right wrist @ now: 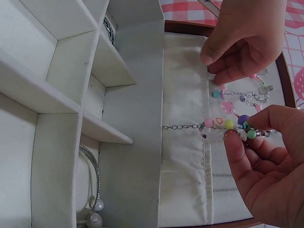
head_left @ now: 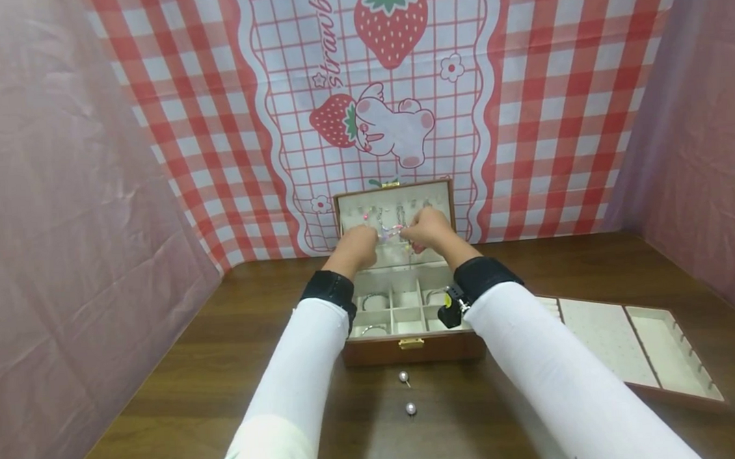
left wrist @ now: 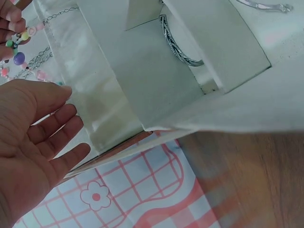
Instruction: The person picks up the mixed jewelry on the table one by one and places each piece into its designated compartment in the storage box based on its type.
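Observation:
A brown jewelry box (head_left: pixel 373 352) stands with its lid (head_left: pixel 443 193) raised, and both hands are at the lid's pale lining. In the right wrist view, my right hand (right wrist: pixel 275 175) pinches a beaded necklace (right wrist: pixel 229 123) between thumb and forefinger. A thin chain runs from its colorful beads over the lining pocket (right wrist: pixel 185 85). My left hand (left wrist: pixel 35 118) is close beside the beads, its fingers loosely bent, with nothing seen in its grip. Other beaded strands and chains hang from the lid's hooks. Silver bracelets (head_left: pixel 375 295) lie in the box's compartments.
Two pearl-headed pieces (head_left: pixel 403 376) lie on the wooden table (head_left: pixel 274 343) in front of the box. A pale divided tray (head_left: pixel 609 342) lies to the right, partly behind my right sleeve. Behind the box hangs a strawberry-print checked cloth (head_left: pixel 541 112).

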The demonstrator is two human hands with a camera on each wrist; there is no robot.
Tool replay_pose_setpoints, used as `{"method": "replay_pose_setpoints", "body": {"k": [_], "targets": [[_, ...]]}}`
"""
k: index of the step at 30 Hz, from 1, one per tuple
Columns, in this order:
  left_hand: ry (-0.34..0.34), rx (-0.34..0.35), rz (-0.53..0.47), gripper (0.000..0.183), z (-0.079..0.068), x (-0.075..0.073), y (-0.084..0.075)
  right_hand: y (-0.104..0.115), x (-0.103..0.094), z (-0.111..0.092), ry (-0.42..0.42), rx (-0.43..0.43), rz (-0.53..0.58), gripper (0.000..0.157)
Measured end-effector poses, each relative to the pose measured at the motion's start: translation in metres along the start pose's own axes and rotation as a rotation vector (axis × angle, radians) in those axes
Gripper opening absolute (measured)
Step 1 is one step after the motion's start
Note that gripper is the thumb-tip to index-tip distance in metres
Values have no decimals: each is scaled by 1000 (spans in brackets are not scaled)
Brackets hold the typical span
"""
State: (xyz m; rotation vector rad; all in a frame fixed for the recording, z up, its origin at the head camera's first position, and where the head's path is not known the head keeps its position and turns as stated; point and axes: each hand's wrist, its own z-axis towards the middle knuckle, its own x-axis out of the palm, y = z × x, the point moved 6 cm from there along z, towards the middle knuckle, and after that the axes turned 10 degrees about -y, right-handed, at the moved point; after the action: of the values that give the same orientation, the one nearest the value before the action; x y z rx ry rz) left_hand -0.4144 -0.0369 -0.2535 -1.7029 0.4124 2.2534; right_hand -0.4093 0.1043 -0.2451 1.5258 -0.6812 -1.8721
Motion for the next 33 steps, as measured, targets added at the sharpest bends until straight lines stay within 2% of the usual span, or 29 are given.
{"method": "replay_pose_setpoints", "body": {"k": [5, 9, 21, 26, 30, 33], "targets": [[25, -12, 37, 7, 4, 7, 0, 1, 1, -1, -2, 1, 6, 21], [37, -49, 36, 6, 4, 9, -1, 2, 2, -1, -15, -9, 17, 23], [80, -119, 26, 18, 5, 7, -5, 11, 1, 0, -73, -60, 16, 41], [92, -142, 15, 24, 5, 7, -5, 16, 2, 4, -111, -64, 20, 40], [75, -121, 20, 25, 7, 6, -3, 21, 4, 5, -148, -61, 70, 37], [52, -109, 6, 21, 7, 4, -2, 24, 8, 7, -178, -60, 163, 32]]}}
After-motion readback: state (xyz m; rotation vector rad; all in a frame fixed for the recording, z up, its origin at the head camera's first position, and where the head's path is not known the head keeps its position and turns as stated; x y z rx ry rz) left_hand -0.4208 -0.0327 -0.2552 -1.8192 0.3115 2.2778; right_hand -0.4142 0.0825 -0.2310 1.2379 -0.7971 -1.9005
